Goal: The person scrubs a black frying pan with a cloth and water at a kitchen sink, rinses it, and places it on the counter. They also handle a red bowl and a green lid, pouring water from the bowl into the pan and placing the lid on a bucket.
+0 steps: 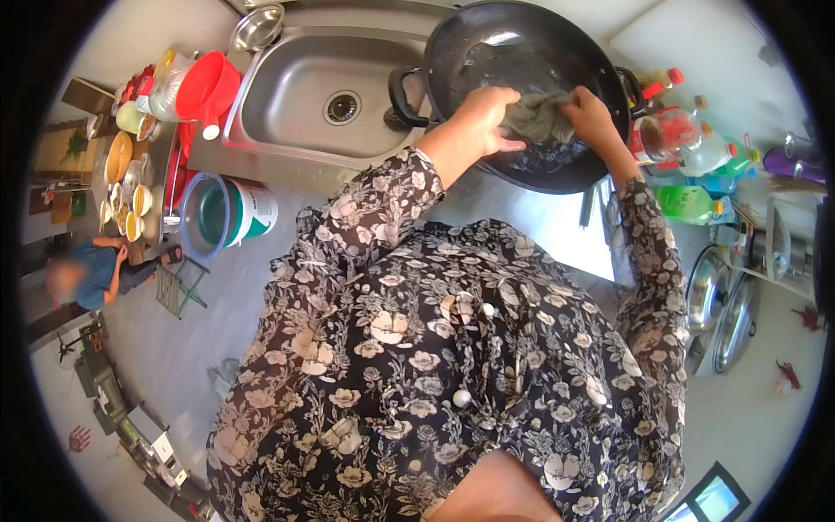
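A large black two-handled wok [450, 52] sits at the right end of the steel sink, with wet, shiny patches on its inner wall. Inside it is a crumpled grey-green cloth [538, 117]. My right hand [590, 117] grips the cloth's right side with bent fingers. At the cloth's left edge is my left hand [486, 121], thumb and fingers spread apart; whether it touches the cloth is hard to tell. The wok's left handle [408, 98] juts over the rim of the sink basin [293, 85].
A red dipper [205, 88] and a steel bowl [258, 27] stand left of the basin. Several bottles [685, 202] crowd the right side near pot lids [708, 287]. A bucket [251, 212] stands below left. Farther off, a person [98, 274] sits by a folding stool [182, 287].
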The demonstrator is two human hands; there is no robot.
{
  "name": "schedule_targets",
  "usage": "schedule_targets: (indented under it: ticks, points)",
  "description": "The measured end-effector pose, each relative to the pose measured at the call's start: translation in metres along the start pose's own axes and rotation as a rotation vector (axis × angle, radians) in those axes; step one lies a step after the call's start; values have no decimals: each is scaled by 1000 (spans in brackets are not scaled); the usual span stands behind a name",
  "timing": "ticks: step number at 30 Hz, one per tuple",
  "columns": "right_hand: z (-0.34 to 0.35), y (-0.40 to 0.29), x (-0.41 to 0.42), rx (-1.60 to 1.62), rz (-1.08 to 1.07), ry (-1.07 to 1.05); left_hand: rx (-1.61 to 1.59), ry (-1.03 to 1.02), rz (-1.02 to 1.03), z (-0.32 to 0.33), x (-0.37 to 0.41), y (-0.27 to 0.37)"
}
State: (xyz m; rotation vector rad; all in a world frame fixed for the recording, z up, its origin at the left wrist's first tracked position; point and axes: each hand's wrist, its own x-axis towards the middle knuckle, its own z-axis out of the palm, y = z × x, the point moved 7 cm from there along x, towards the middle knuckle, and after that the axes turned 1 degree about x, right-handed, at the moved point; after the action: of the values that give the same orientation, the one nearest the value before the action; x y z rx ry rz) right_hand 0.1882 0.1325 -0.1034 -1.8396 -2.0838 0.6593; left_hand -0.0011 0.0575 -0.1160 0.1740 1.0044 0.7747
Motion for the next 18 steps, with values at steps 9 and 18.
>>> schedule_targets:
  ticks: [9,18]
  points:
    - [14,-126,-41,582,-211,-174,-95,-148,-72,-8,-7,11]
    - [1,-214,-114,616,-308,-9,-427,-404,209,-16,-42,16]
